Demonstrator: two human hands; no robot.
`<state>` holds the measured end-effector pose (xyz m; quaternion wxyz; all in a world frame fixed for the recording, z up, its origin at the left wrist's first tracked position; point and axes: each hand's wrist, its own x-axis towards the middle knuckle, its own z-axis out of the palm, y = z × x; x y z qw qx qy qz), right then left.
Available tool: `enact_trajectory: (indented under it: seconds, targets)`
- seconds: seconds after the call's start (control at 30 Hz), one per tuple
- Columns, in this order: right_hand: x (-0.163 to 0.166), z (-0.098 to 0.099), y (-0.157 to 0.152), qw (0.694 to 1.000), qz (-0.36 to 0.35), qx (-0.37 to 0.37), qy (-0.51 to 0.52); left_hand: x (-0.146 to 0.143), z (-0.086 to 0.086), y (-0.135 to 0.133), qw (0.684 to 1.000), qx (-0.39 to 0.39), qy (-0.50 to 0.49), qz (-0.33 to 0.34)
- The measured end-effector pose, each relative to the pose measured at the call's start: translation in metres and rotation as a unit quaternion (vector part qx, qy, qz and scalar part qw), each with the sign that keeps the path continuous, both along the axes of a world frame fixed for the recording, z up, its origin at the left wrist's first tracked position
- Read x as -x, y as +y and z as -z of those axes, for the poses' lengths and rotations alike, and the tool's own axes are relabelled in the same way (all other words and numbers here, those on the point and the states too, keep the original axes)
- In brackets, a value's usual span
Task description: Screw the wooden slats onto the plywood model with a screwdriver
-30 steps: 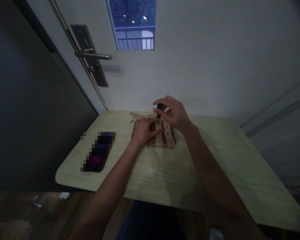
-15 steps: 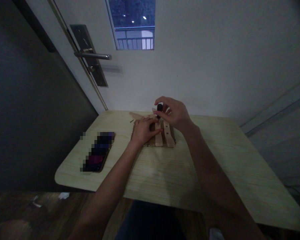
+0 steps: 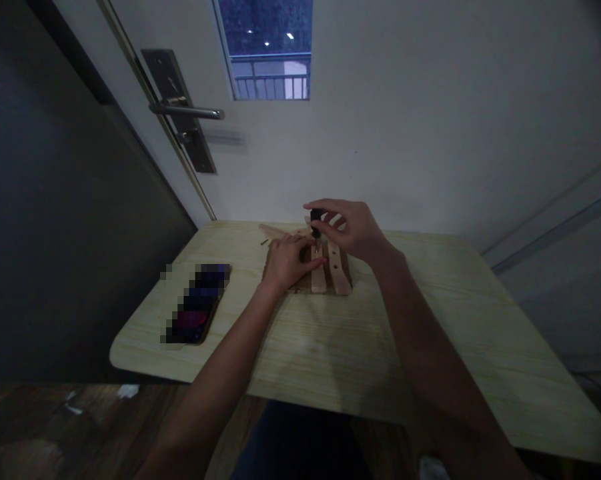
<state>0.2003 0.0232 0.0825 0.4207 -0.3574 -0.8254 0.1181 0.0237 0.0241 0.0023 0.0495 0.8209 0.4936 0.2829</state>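
Note:
My right hand point(image 3: 355, 230) holds a small black-handled screwdriver point(image 3: 315, 217) upright between thumb and fingers. Its shaft points down at a pale wooden strip point(image 3: 319, 281), at a small metal spot that looks like a screw head. My left hand point(image 3: 286, 262) is closed on that strip, thumb across it and fingers farther back. To the right lies a second wooden strip point(image 3: 339, 277) with dark holes. Both strips rest on a brown board point(image 3: 300, 289), partly hidden by my left hand.
Behind my left hand lie another wooden piece point(image 3: 270, 231) and a thin dark screw or nail point(image 3: 265, 243). A phone point(image 3: 200, 303), blurred out, is on the left of the light wooden table point(image 3: 290, 360). A white door with a metal handle point(image 3: 195, 112) stands behind.
My right hand has turned slightly, its fingers shifting left around the screwdriver handle, which stands a little more upright. My left hand and the wooden strips stay where they were.

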Motion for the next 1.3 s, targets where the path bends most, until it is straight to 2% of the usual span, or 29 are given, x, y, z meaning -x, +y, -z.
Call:
enact_trajectory:
  seconds: [0.27,0.5,0.63,0.77,0.9,1.3]
  targets:
    - [0.008,0.002,-0.002,0.997,0.059,-0.038,-0.016,0.0,0.002,0.0,1.0,-0.017,0.007,-0.006]
    - [0.009,0.005,0.004,0.999,-0.01,-0.046,0.01,0.0,0.001,0.0,1.0,-0.008,0.012,-0.005]
    - [0.006,0.003,0.003,0.999,-0.037,-0.007,0.024,-0.001,0.0,-0.001,1.0,-0.009,0.011,-0.007]
    - [0.0,0.0,-0.002,0.998,-0.032,0.04,0.03,-0.001,-0.001,-0.002,1.0,-0.001,0.005,-0.001]
    - [-0.004,-0.002,-0.001,0.998,-0.023,0.053,0.029,-0.001,-0.002,-0.002,1.0,0.007,-0.001,0.0]
    - [0.016,0.008,0.003,0.996,0.059,-0.055,-0.043,-0.001,0.001,0.0,1.0,-0.009,0.018,-0.009]
